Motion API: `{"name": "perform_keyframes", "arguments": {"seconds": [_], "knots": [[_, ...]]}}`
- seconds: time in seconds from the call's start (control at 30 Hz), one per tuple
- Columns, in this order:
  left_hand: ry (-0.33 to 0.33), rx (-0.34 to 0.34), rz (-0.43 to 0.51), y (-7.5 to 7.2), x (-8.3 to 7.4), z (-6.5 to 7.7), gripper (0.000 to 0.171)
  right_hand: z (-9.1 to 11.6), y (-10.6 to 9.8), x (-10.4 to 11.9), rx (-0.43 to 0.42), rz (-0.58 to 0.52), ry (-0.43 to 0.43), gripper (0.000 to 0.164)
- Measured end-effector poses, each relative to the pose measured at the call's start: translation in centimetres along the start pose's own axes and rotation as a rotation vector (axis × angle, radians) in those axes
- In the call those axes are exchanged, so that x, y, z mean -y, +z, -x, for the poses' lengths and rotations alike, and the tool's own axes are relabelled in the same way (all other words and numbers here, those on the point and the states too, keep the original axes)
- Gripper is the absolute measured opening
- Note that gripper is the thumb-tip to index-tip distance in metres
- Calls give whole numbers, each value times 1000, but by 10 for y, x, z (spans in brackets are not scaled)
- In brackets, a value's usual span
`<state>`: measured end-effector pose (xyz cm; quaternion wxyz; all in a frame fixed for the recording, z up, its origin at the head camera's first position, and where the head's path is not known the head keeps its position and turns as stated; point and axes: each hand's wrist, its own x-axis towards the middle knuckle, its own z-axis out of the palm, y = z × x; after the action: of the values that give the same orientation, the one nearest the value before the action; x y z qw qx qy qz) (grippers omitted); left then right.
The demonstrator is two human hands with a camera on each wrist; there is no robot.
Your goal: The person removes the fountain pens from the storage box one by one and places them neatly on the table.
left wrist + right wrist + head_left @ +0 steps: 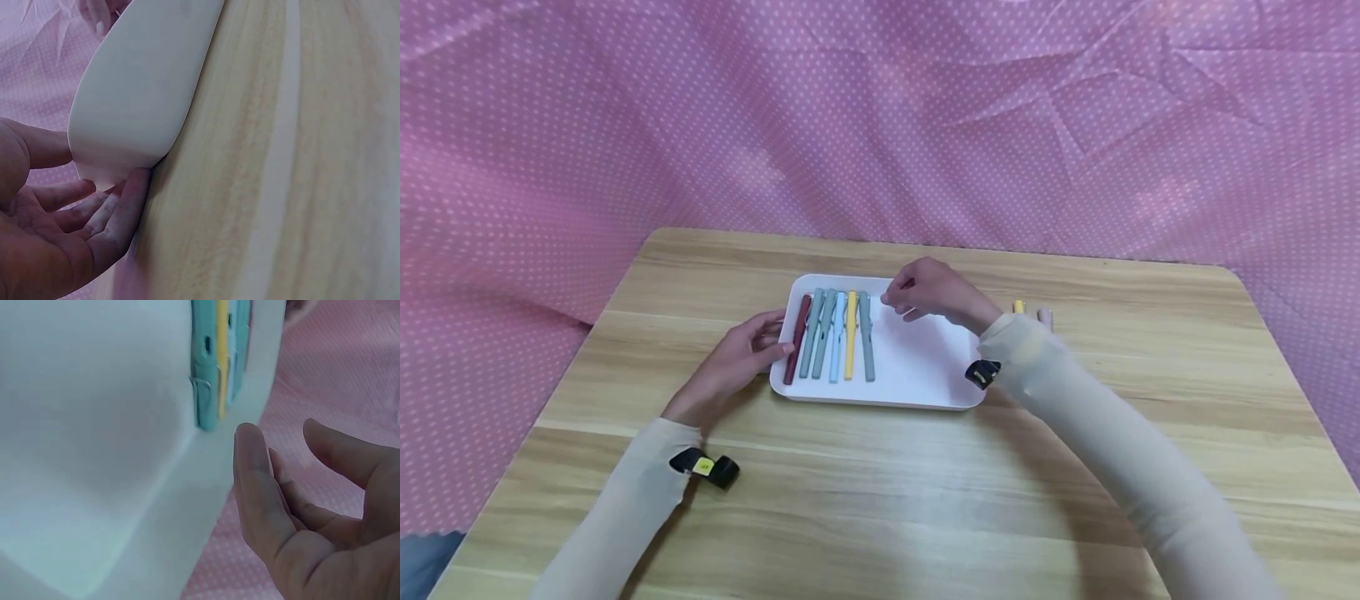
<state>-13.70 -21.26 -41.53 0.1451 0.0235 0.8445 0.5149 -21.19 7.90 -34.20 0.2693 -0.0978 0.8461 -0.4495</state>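
A white tray lies on the table with several clip pens side by side in its left half. They are a dark red pen, grey-green pens, a light blue pen and a yellow pen. My left hand grips the tray's left end, thumb over the rim and fingers against the outer wall. Above the tray's back edge, right of the pens, hovers my right hand. Its thumb and fingers stand apart in the right wrist view, holding nothing.
Right of the tray, partly hidden by the right forearm, lie another yellow pen and a pale mauve pen. A pink dotted cloth hangs behind the wooden table.
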Motion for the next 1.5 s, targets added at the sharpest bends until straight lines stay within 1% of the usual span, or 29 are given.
{"name": "perform_keyframes", "arguments": {"seconds": [0.17, 0.33, 0.6, 0.83, 0.97, 1.2, 1.3, 1.5], "knots": [[-19, -7, 12, 1, -1, 1, 63, -7, 13, 1, 12, 38, 16, 13], [-22, -5, 17, 0, -1, 1, 64, -11, 22, 1, 25, 63, 31, 13], [-35, -4, 34, -1, -1, 0, 64, -17, 24, -4, 31, 111, 67, 18], [-65, 6, 42, -2, -3, 0, 65, -20, 26, -7, 42, 117, 93, 19], [-63, 12, 38, -3, -5, 1, 64, -20, 26, -7, 40, 146, 119, 17], [-63, 10, 34, -3, -7, 1, 64, -20, 28, -8, 45, 220, 172, 19], [-64, 14, 36, -3, -7, 2, 65, -20, 29, -9, 47, 227, 188, 20], [-54, 14, 43, -2, -7, 2, 64, -22, 33, -12, 37, 211, 189, 21]]}}
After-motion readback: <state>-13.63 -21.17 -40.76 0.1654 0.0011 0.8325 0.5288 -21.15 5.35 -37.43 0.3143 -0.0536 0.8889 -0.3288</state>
